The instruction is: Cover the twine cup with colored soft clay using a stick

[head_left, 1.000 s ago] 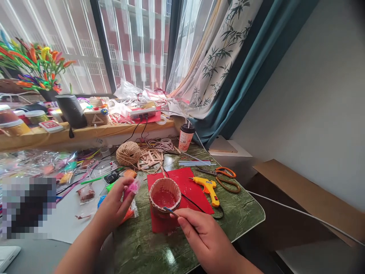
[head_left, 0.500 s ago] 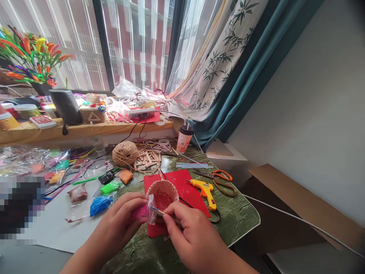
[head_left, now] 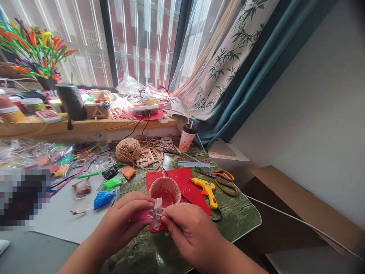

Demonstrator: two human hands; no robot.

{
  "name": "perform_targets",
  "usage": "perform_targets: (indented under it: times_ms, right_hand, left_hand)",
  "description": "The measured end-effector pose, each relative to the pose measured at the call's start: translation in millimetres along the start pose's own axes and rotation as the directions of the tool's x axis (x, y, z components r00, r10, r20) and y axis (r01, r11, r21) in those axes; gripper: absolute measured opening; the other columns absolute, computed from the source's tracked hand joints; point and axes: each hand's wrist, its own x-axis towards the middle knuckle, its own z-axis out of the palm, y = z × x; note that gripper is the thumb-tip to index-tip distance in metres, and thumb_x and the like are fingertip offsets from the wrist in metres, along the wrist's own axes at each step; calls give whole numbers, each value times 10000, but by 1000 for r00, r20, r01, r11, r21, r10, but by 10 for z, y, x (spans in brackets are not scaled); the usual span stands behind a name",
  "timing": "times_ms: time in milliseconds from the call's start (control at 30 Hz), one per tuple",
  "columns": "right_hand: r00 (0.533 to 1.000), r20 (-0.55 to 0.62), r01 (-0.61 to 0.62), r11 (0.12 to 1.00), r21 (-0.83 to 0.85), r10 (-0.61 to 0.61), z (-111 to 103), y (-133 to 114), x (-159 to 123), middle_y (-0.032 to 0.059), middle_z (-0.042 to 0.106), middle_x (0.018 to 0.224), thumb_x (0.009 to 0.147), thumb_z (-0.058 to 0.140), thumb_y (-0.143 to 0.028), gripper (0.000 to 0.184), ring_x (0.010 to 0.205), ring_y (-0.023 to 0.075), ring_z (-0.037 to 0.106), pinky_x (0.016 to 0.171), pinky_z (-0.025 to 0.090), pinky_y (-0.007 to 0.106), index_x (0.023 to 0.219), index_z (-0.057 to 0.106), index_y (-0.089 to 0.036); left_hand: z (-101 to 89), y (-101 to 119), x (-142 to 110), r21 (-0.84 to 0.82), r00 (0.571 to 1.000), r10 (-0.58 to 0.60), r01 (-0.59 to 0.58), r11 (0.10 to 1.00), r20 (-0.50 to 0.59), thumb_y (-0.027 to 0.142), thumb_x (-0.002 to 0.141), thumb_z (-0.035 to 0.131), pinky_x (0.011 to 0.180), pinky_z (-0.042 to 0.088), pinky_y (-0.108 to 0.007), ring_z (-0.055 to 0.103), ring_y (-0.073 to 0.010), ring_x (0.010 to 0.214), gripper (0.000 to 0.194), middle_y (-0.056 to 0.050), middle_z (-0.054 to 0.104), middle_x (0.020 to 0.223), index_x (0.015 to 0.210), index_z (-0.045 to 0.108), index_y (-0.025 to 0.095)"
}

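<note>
My left hand (head_left: 125, 219) is closed around a small clear plastic bag (head_left: 157, 222) with something bright pink (head_left: 144, 215) inside. The mouth of the bag points right. Pinched between the thumb and fingers of my right hand (head_left: 192, 230) is a thin stick (head_left: 159, 214), its tip inside the bag's mouth; most of its length is hidden by the fingers. Just beyond both hands, a small woven basket (head_left: 177, 186) with a red inside stands on a red sheet (head_left: 189, 176).
Right of the basket lie a yellow glue gun (head_left: 205, 187) and scissors (head_left: 225, 176). Bags of blue (head_left: 103, 199), green (head_left: 113, 183) and orange clay (head_left: 129, 172) lie to the left. Behind are a twine ball (head_left: 128, 149), wooden sticks (head_left: 149, 156) and a lidded cup (head_left: 187, 139).
The stick's tip has gone further into the pink bag as my right hand moved left against it. The whole view has shifted slightly.
</note>
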Motion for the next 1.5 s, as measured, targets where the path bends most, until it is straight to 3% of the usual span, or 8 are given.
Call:
perform_targets:
  times_ms: [400,733,1033,1167,1233,1367,1433,1500]
  right_hand:
    - [994,36,-107,967,233,101,14,74,79,1,680,739,1073,548,-291,296,673,168,594,652,409,274,813,675,-231]
    - [989,106,-150,788,597,107,125,156,32,-1,609,753,1015,619,-665,507,693,164,520,676,408,292,794,683,-214]
    - [952,126,-246,450,859,280,398,195,-57,-14,568,717,840,831,-701,514,677,151,472,680,393,295,794,696,-207]
    - [926,203,-232,55,971,318,653,194,-142,-112,372,528,797,901,-660,494,473,87,269,503,287,236,794,641,-240]
    - [932,236,-222,-80,972,275,704,181,-173,-133,303,492,792,912,-652,500,448,80,190,461,240,222,789,615,-250]
    - [924,145,-139,-43,989,354,599,234,-221,-132,289,518,855,889,-603,442,477,76,159,469,216,214,826,645,-235]
    - [889,60,-107,78,991,453,512,334,-260,-121,330,550,872,879,-594,427,488,70,191,481,226,214,852,681,-216]
    - [828,-71,-70,229,971,556,457,470,-314,-98,428,581,854,891,-603,433,497,70,303,490,281,212,886,715,-209]
  left_hand:
    - [44,22,-32,-249,980,-199,191,949,-6,218,977,762,882,633,-285,789,-205,1034,180,-51,804,1148,1097,659,304]
    - [55,98,91,-524,977,-211,191,830,22,447,879,877,783,622,-283,748,-209,896,257,-60,786,979,1052,775,286]
    - [122,116,83,-695,944,-329,248,675,19,450,814,936,705,602,-276,737,-199,836,284,-65,786,952,969,790,260]
    - [124,89,75,-707,913,-407,276,652,-19,477,827,922,705,604,-276,739,-195,823,289,-65,782,937,935,788,244]
    - [84,18,73,-710,833,-544,326,625,-97,542,843,887,716,612,-295,742,-198,817,342,-59,777,936,898,749,234]
    - [-72,-274,58,-448,573,-737,587,675,-359,656,959,655,870,627,-407,755,-240,919,436,-58,759,987,1124,657,253]
    - [-126,-430,47,40,647,-678,733,679,-348,579,1008,546,974,597,-517,741,-298,1043,438,-99,761,1107,1291,622,253]
    - [-128,-531,34,193,676,-659,732,654,-330,497,920,654,1130,435,-715,652,-431,1244,375,-166,755,1212,1183,706,236]
